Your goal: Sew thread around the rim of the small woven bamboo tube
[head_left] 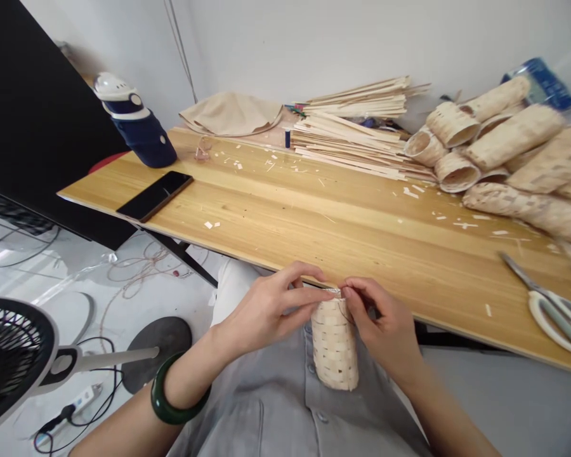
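A small woven tube of pale strips (334, 349) hangs upright in front of the grey shirt, at the table's front edge. My left hand (278, 304) is at its upper left rim, with fingertips on the rim and the index finger raised and bent. At the upper right rim is my right hand (378, 317), its thumb and index finger pinched together on something too small to make out. A thin dark thread shows by the rim near the right fingertips. What the left fingers hold at the rim is partly hidden.
Woven tubes (514, 139) are piled at the right, above scissors (552, 311). Behind lie wooden strips (352, 136), a blue thread spool (287, 138) and a cloth (233, 114). A phone (156, 195) and blue bottle (145, 133) are left; a fan (14, 362) stands lower left.
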### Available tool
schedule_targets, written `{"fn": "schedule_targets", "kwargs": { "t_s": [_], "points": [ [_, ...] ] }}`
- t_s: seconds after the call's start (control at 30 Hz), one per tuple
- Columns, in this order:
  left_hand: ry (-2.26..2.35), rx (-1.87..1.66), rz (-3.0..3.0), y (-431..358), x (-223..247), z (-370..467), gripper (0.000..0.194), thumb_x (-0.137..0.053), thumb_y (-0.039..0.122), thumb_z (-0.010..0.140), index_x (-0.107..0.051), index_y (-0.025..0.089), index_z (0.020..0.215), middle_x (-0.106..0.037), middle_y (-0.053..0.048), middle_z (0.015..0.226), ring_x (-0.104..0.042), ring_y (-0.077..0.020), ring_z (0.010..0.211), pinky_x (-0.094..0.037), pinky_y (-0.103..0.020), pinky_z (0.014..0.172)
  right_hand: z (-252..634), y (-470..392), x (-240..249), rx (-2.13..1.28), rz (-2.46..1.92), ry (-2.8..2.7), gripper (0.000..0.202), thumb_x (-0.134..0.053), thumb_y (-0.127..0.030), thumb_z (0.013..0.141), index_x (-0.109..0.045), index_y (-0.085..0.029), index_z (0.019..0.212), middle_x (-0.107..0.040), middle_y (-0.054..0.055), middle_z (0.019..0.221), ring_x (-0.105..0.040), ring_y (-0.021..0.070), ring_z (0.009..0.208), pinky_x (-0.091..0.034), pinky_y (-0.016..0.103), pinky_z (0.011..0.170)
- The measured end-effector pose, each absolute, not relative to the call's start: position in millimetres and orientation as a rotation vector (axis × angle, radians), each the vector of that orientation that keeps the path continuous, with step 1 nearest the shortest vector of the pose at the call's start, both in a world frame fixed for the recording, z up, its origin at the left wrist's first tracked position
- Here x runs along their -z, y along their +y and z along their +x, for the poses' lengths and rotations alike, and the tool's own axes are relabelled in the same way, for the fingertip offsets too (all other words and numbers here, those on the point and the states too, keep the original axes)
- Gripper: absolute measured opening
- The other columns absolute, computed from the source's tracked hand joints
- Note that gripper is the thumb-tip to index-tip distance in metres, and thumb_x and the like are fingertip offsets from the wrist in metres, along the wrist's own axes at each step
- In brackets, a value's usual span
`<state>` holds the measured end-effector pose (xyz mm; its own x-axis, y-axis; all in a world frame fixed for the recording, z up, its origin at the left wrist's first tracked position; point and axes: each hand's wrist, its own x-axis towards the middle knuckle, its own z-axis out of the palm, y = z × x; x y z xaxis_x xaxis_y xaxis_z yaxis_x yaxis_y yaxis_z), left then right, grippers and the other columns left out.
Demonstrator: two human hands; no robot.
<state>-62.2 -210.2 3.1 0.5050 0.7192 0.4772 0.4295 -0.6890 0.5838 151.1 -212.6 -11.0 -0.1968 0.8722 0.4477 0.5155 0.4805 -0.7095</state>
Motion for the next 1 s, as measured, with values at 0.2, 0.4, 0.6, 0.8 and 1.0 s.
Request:
{"fn": "schedule_targets", "kwargs": {
  "t_s": [0.2, 0.4, 0.6, 0.8, 1.0],
  "points": [
    [0.965, -1.071, 2.368, -211, -5, -58, 0.021, -0.057, 0.016, 0.095, -0.072, 0.018, 0.110, -0.069, -0.009, 0.107, -0.069, -0.0146, 0.093, -0.056, -0.025, 0.078, 150, -214, 9, -0.558, -1.161, -1.855, 0.009, -0.056, -0.017, 0.094, -0.064, -0.020, 0.092, -0.070, -0.003, 0.078, -0.065, 0.0073, 0.064, -0.049, 0.012, 0.058],
    [0.908, -1.166, 2.468, -213, -6, -58, 0.014, -0.058, 0.016, 0.095, -0.070, 0.016, 0.101, -0.072, -0.008, 0.102, -0.071, -0.0147, 0.088, -0.058, -0.024, 0.074, 149, -215, 10, -0.553, -1.169, -1.849, 0.010, -0.056, -0.020, 0.094, -0.066, -0.019, 0.092, -0.072, -0.001, 0.078, -0.066, 0.0101, 0.063, -0.051, 0.016, 0.056],
    [0.887, -1.146, 2.691, -215, -2, -62, 0.014, -0.057, 0.013, 0.094, -0.065, 0.018, 0.105, -0.075, -0.006, 0.102, -0.071, -0.0143, 0.084, -0.058, -0.024, 0.070, 152, -215, 12, -0.536, -1.205, -1.874, 0.012, -0.055, -0.023, 0.095, -0.067, -0.020, 0.092, -0.073, 0.001, 0.078, -0.067, 0.0125, 0.062, -0.052, 0.019, 0.054],
    [0.880, -1.130, 2.793, -215, 9, -69, 0.027, -0.060, 0.012, 0.092, -0.062, 0.025, 0.116, -0.075, -0.001, 0.107, -0.068, -0.0161, 0.094, -0.056, -0.028, 0.078, 153, -217, 12, -0.502, -1.210, -1.896, 0.013, -0.055, -0.024, 0.095, -0.067, -0.021, 0.093, -0.074, 0.001, 0.081, -0.068, 0.0132, 0.065, -0.053, 0.020, 0.057],
    [0.846, -1.186, 2.797, -219, 16, -67, 0.029, -0.062, 0.009, 0.090, -0.063, 0.020, 0.117, -0.076, -0.004, 0.106, -0.067, -0.0172, 0.097, -0.056, -0.029, 0.081, 154, -219, 11, -0.506, -1.213, -1.905, 0.011, -0.056, -0.022, 0.095, -0.066, -0.021, 0.093, -0.075, 0.000, 0.082, -0.069, 0.0121, 0.065, -0.052, 0.018, 0.056]
  ]
}}
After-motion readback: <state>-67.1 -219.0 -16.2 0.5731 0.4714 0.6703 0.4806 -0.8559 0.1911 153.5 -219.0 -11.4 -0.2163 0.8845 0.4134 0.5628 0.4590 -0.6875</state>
